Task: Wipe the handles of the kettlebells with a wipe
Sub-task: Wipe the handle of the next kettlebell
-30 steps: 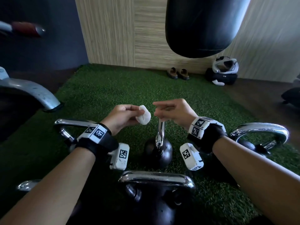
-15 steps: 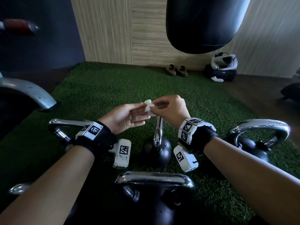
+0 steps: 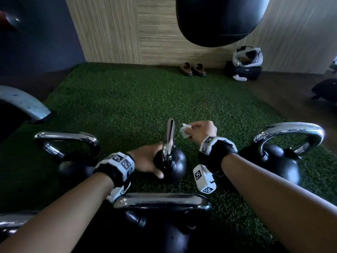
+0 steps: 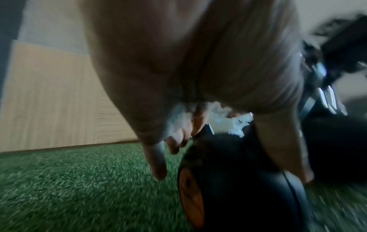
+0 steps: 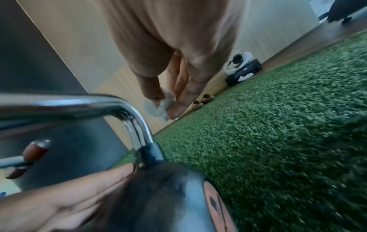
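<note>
A small black kettlebell [image 3: 176, 164] with an upright chrome handle [image 3: 170, 136] stands on the green turf between my hands. My left hand [image 3: 147, 161] rests against the left side of its ball, fingers [image 5: 79, 188] lying straight along it and thumb on the near side. In the left wrist view the ball [image 4: 238, 180] sits between my fingers and thumb. My right hand [image 3: 200, 130] hovers just right of the handle's top and pinches a crumpled white wipe [image 3: 185, 132] between thumb and fingers. The wipe [image 5: 163, 106] is a short gap from the handle [image 5: 135, 125], not touching it.
Three bigger kettlebells surround the small one: left [image 3: 73, 161], right [image 3: 273, 167] and nearest me [image 3: 160, 200]. A black punching bag [image 3: 218, 21] hangs ahead. Sandals [image 3: 193, 69] and a headset on a case [image 3: 246, 63] lie by the wall. A grey metal leg [image 3: 23, 103] stands far left.
The wipe passed from my left hand to my right. My left hand dropped onto the small kettlebell's ball; my right hand moved to the right of the handle with the wipe.
</note>
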Demonstrator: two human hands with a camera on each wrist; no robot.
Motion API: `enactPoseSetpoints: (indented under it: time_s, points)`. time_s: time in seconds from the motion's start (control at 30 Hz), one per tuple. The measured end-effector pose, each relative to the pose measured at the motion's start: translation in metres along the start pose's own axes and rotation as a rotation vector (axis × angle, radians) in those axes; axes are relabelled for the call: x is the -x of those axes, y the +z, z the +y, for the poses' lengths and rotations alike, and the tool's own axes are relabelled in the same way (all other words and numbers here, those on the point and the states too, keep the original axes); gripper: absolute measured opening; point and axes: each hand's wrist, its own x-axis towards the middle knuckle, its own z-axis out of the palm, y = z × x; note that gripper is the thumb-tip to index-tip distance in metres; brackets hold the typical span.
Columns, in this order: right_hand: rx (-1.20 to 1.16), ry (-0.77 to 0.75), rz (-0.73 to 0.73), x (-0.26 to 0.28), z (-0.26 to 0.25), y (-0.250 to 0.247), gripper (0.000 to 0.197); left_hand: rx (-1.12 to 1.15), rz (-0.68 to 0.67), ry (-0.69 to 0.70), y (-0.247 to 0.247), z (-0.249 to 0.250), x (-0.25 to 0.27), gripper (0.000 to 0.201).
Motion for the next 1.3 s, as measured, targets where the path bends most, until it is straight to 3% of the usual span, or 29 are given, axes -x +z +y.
enactPoseSetpoints:
  time_s: [0.07,0.2,0.3,0.37,0.5,0.6,0.73,0.87,1.03,1.17,1.23,1.3]
  points:
    - [-0.009,0.011,-0.014,0.000,0.010,0.010,0.015,0.088,0.063,0.117,0.020,0.000,-0.008,0.093]
    - [0.005,-0.027,-0.095,0.005,0.017,0.030,0.005,0.061,0.263,0.162,0.037,0.006,-0.015,0.080]
    - [-0.005,-0.040,-0.095,0.003,0.017,0.034,0.020,0.096,0.338,0.193,0.045,0.000,-0.019,0.066]
    - [-0.004,-0.095,-0.060,-0.001,0.012,0.034,0.007,0.069,0.346,0.201,0.047,-0.003,-0.022,0.067]
    - [-0.036,-0.206,-0.017,-0.002,0.008,0.034,0.007,0.055,0.353,0.212,0.052,-0.009,-0.026,0.061]
    - [0.033,-0.196,-0.054,-0.002,0.012,0.035,0.007,0.074,0.417,0.183,0.052,-0.006,-0.024,0.065]
    - [0.003,-0.308,-0.016,-0.002,0.001,0.032,0.006,0.120,0.388,0.182,0.050,-0.006,-0.024,0.052]
    - [0.103,-0.496,-0.013,0.003,-0.006,0.022,0.015,0.062,0.334,0.066,0.048,-0.012,-0.023,0.077]
    - [0.165,-0.607,-0.004,-0.005,-0.011,0.018,0.022,0.137,0.314,0.037,0.045,-0.013,-0.025,0.083]
    - [0.243,-0.785,-0.025,0.011,-0.014,0.015,0.024,0.242,0.282,0.005,0.040,-0.014,-0.027,0.091]
    - [0.278,-0.785,-0.069,0.013,-0.021,0.012,0.025,0.248,0.273,0.001,0.034,-0.013,-0.028,0.088]
    - [0.286,-0.698,-0.126,0.010,-0.032,0.008,0.026,0.206,0.251,-0.006,0.028,-0.010,-0.030,0.070]
